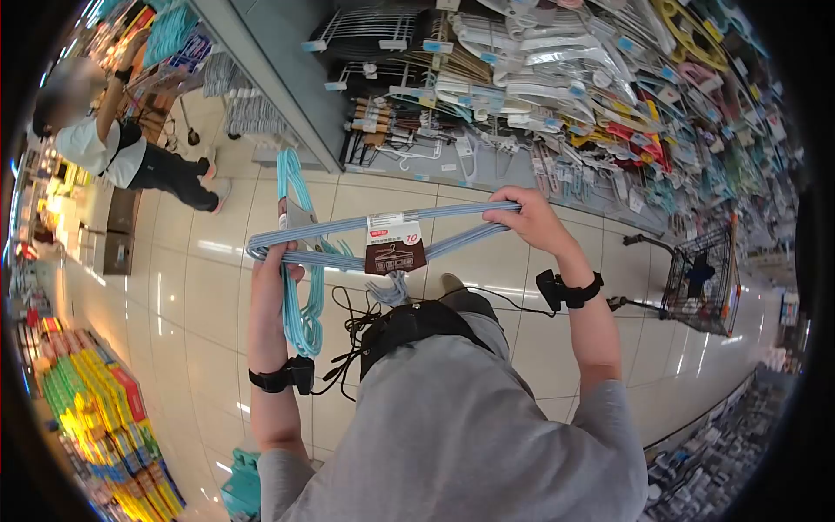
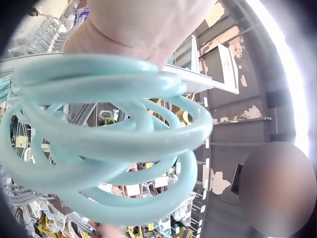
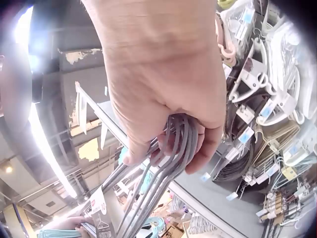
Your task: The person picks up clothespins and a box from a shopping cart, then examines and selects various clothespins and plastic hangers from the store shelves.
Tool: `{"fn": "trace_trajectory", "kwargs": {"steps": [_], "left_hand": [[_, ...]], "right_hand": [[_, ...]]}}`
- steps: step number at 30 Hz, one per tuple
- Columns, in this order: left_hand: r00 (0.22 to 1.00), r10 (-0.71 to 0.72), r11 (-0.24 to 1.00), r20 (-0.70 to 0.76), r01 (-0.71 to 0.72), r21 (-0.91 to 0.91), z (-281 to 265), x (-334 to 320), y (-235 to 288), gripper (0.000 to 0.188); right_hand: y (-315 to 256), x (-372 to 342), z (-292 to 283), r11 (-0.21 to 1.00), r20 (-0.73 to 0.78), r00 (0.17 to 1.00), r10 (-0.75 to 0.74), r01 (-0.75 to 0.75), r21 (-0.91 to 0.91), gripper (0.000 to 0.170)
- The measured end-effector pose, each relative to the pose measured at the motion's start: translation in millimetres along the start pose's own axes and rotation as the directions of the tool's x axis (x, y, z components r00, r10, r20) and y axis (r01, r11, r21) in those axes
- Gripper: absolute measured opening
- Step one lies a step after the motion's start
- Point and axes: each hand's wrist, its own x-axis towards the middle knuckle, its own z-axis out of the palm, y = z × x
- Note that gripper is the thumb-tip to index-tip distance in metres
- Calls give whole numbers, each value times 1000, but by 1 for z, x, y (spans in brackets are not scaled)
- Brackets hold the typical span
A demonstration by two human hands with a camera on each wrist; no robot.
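Note:
A bundle of grey-blue hangers [image 1: 330, 230] with a white and brown card label [image 1: 394, 244] lies across both hands in the head view. My right hand [image 1: 535, 224] grips its right end; in the right wrist view the fingers of that hand [image 3: 163, 74] curl round the grey hangers [image 3: 181, 148]. At the other end, my left hand [image 1: 277, 271] holds the bundle together with turquoise hangers [image 1: 302, 324], which hang crosswise behind it. Those turquoise hangers [image 2: 119, 144] fill the left wrist view and hide the left fingers there.
Racks of hangers [image 1: 539, 78] stand ahead and to the right. A shopping cart [image 1: 698, 280] is at the right. Another person [image 1: 104, 152] stands at the upper left. Stacked colourful packages [image 1: 104, 418] are at the lower left, above the tiled floor [image 1: 200, 348].

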Motion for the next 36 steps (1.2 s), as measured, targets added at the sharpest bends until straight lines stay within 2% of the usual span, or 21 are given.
{"fn": "trace_trajectory", "kwargs": {"steps": [3,5,7,8,10,11,13,17,19,21,22,24,25,26,27,28,29,31,33,35,36], "left_hand": [[987,-40,993,157,23,113,-23,21,-7,19],[986,-69,991,154,50,126,-35,31,-16,21],[977,-74,992,199,52,114,-33,34,-18,25],[973,-82,993,216,61,103,-33,27,-15,28],[966,-48,998,255,38,45,-33,23,-14,41],[959,-38,999,281,28,40,-45,27,-23,41],[978,-55,975,200,9,222,-75,44,-46,60],[998,-56,877,7,45,479,-121,66,-89,82],[995,-80,892,-58,97,442,-145,75,-110,71],[980,-196,909,-21,190,370,-182,98,-131,53],[984,-175,919,-20,171,354,-189,100,-137,53],[984,-153,936,-91,174,308,-207,96,-148,31],[985,-135,944,-107,161,287,-217,96,-157,31],[976,-113,937,-187,167,307,-230,102,-170,27],[959,-91,929,-270,180,323,-241,108,-181,23],[953,-27,897,-302,156,413,-251,111,-189,24],[939,-30,894,-342,178,410,-254,111,-195,28],[910,-9,902,-415,187,388,-245,90,-185,36],[886,-34,910,-463,219,352,-250,86,-182,43],[883,-40,922,-467,212,323,-241,67,-162,48],[888,-13,957,-460,144,252,-239,65,-160,48]], "right_hand": [[-14,-13,1,996,-60,998,-28,23,-86,17],[-19,-26,8,993,-100,995,23,-34,-110,16],[-12,-34,9,962,-140,970,-200,167,-218,17],[-16,-41,8,955,-166,963,-211,167,-243,17],[-22,-52,9,985,-192,977,-89,58,-163,18],[-20,-60,10,982,-214,972,-100,62,-177,18],[-12,-70,6,925,-229,954,-195,102,-366,19],[14,-86,10,883,-307,915,-263,100,-458,24],[23,-94,18,867,-336,897,-286,93,-490,25],[32,-92,21,851,-354,881,-313,94,-518,26],[38,-91,24,842,-361,878,-313,80,-533,26],[45,-88,31,830,-345,879,-329,94,-550,27],[46,-87,33,810,-348,881,-320,64,-583,28],[44,-86,37,790,-346,886,-310,38,-611,28],[41,-85,40,786,-314,890,-330,75,-614,28],[36,-84,43,792,-347,896,-279,11,-610,29],[34,-82,44,793,-361,904,-229,-42,-608,30],[48,-76,47,769,-356,875,-327,27,-639,29],[63,-68,48,811,-351,887,-302,45,-584,30],[46,-66,55,816,-328,895,-302,64,-575,30],[37,-62,52,809,-338,891,-304,54,-585,29]]}}
